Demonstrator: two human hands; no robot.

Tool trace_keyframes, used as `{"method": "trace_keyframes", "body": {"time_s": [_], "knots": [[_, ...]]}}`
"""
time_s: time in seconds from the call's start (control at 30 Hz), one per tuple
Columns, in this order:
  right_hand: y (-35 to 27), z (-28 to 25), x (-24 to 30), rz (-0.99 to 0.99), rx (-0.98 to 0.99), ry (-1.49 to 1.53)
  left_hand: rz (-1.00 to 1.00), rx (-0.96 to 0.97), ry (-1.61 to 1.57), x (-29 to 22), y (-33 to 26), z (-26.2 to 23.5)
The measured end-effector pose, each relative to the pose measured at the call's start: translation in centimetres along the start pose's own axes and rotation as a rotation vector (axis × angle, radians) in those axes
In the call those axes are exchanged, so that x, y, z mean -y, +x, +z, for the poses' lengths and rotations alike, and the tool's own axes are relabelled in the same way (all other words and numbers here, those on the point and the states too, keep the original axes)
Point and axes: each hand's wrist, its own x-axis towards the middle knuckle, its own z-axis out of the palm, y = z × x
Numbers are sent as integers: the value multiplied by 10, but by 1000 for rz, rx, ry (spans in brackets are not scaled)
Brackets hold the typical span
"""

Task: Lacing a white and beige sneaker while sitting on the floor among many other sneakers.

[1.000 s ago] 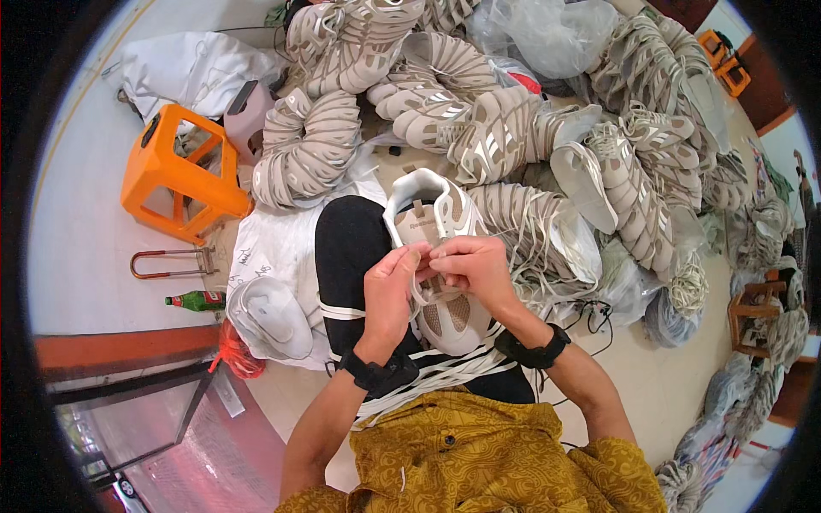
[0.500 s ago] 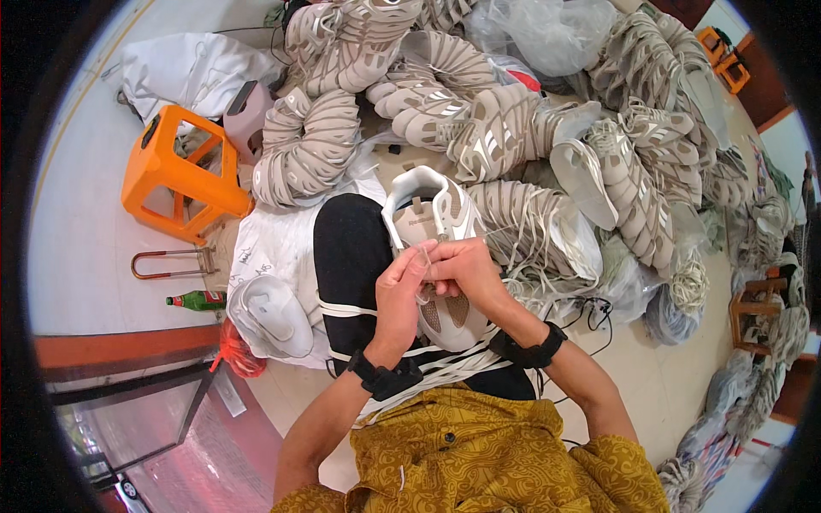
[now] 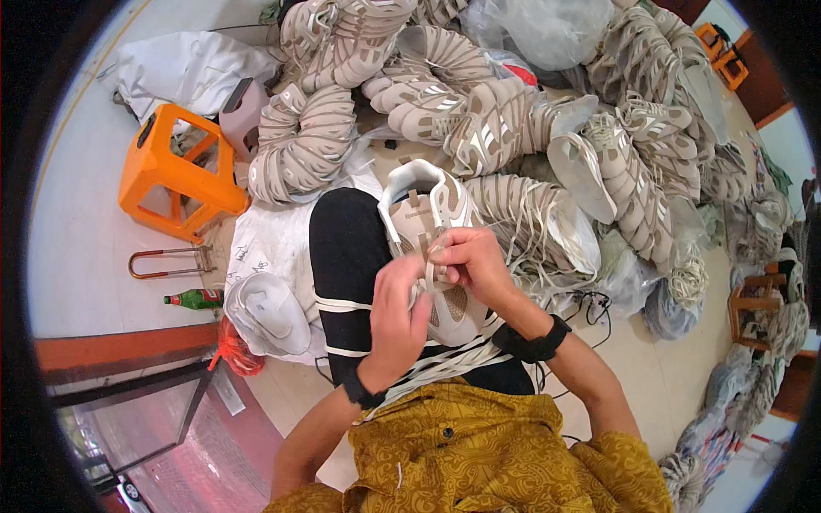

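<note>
A white and beige shoe upper (image 3: pixel 428 205) lies on my lap, its collar pointing away from me. My left hand (image 3: pixel 398 312) and my right hand (image 3: pixel 470 261) meet over its front part. Both pinch a flat beige lace (image 3: pixel 430 256) at the eyelets, fingers closed on it. More lace strands (image 3: pixel 428 363) drape across my black trouser leg (image 3: pixel 342 248) below the shoe. Each wrist carries a black band.
Stacked rows of matching shoe uppers (image 3: pixel 513 120) fill the floor ahead and to the right. An orange plastic stool (image 3: pixel 175 175) stands at the left, with a green bottle (image 3: pixel 195 298), a metal U-shaped bar (image 3: pixel 167 261) and white bags (image 3: pixel 265 256) near it.
Both hands have shifted slightly down the shoe toward me, still working the lace. The shoe has stayed on my lap.
</note>
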Motion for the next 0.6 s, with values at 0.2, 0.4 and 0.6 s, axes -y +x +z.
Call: {"method": "trace_keyframes", "body": {"time_s": [0.2,0.4,0.6], "knots": [[2,1,21,-55,39,-221,339,440,143,-7,-28,5],[22,24,75,-203,197,-283,307,499,148,-3,-32,6],[38,61,201,-496,466,-316,263,517,46,0,-33,-2]]}}
